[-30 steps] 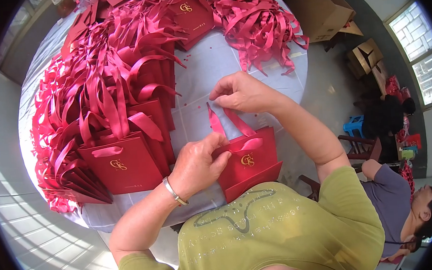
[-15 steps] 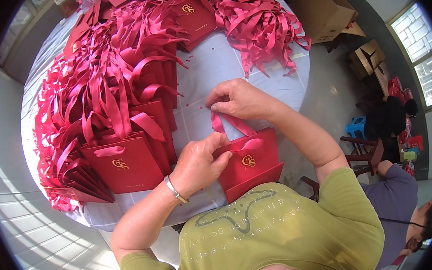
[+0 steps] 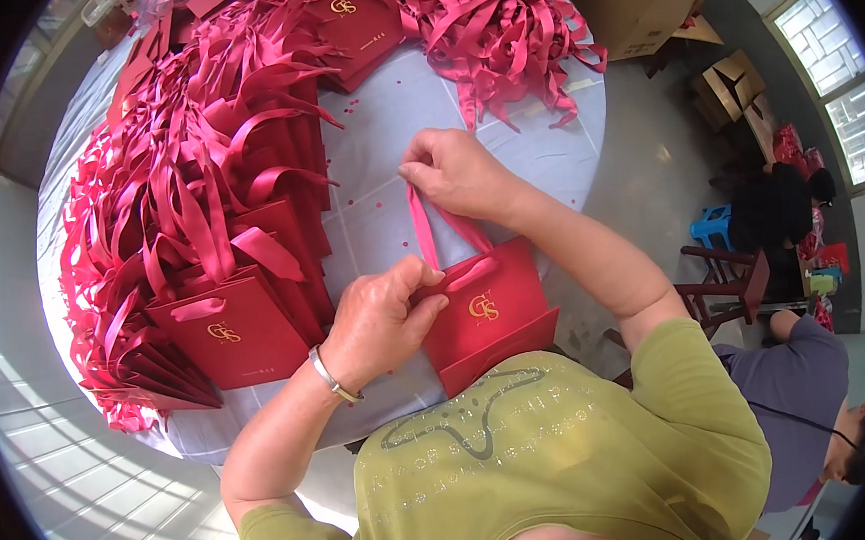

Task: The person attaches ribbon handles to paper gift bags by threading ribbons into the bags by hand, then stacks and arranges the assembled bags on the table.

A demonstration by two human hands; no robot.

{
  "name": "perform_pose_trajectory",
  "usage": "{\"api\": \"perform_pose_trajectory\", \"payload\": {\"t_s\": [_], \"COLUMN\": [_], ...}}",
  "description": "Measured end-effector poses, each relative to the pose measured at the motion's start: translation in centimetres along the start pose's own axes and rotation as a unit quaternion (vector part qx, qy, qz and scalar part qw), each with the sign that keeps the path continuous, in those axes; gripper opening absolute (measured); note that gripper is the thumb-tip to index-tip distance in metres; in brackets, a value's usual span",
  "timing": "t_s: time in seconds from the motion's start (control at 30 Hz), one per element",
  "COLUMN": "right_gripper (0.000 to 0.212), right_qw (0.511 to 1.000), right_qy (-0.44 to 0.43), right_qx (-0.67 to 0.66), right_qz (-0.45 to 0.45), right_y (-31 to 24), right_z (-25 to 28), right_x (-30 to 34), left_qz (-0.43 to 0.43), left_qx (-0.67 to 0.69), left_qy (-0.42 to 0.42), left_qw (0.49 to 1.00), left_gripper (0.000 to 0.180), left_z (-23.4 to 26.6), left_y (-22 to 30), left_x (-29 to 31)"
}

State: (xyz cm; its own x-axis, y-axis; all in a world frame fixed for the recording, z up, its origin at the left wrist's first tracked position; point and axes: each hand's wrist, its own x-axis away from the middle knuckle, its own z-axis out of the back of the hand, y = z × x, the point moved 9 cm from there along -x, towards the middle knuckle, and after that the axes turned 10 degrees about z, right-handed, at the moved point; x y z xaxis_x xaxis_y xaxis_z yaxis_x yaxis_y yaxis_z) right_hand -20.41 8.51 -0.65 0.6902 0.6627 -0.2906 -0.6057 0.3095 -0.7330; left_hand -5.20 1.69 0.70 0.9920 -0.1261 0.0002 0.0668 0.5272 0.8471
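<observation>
The flat red gift bag (image 3: pixel 486 311) lies on the counter (image 3: pixel 384 143), mouth toward the table's centre. The left hand (image 3: pixel 381 319) pinches its top edge; the right hand (image 3: pixel 456 173) is clamped on the ribbon handle (image 3: pixel 428 232), pulled away lengthwise.

Left hand (image 3: pixel 381 319) curled (wristband showing), right hand (image 3: pixel 456 173) pinching, raised

Red paper bag (image 3: pixel 491 311) with gold emblem, pink ribbon (image 3: pixel 428 232), pale-blue tablecloth (image 3: pixel 394 142).

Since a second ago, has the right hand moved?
Yes. The right hand, gripping the ribbon handle, has drawn nearer the red bag, away from the loose ribbon pile.
</observation>
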Motion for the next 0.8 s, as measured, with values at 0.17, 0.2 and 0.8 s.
{"api": "perform_pose_trajectory", "payload": {"t_s": [0.17,0.2,0.8], "right_gripper": [0.021,0.021,0.017], "right_qw": [0.998,0.998,0.994], "right_qy": [0.009,0.004,0.081], "right_qx": [-0.054,-0.058,-0.068], "right_qz": [-0.032,-0.035,-0.022], "right_y": [0.5,0.6,0.7], "right_z": [0.1,0.0,0.7], "right_x": [0.4,0.3,0.7], "left_qz": [-0.023,-0.023,-0.006], "left_qx": [-0.055,-0.058,-0.136], "left_qy": [0.047,0.044,0.052], "left_qw": [0.997,0.997,0.989], "left_gripper": [0.024,0.024,0.025], "left_z": [0.3,0.0,-0.6], "left_y": [1.5,1.5,1.1], "left_x": [0.4,0.4,-0.2]}}
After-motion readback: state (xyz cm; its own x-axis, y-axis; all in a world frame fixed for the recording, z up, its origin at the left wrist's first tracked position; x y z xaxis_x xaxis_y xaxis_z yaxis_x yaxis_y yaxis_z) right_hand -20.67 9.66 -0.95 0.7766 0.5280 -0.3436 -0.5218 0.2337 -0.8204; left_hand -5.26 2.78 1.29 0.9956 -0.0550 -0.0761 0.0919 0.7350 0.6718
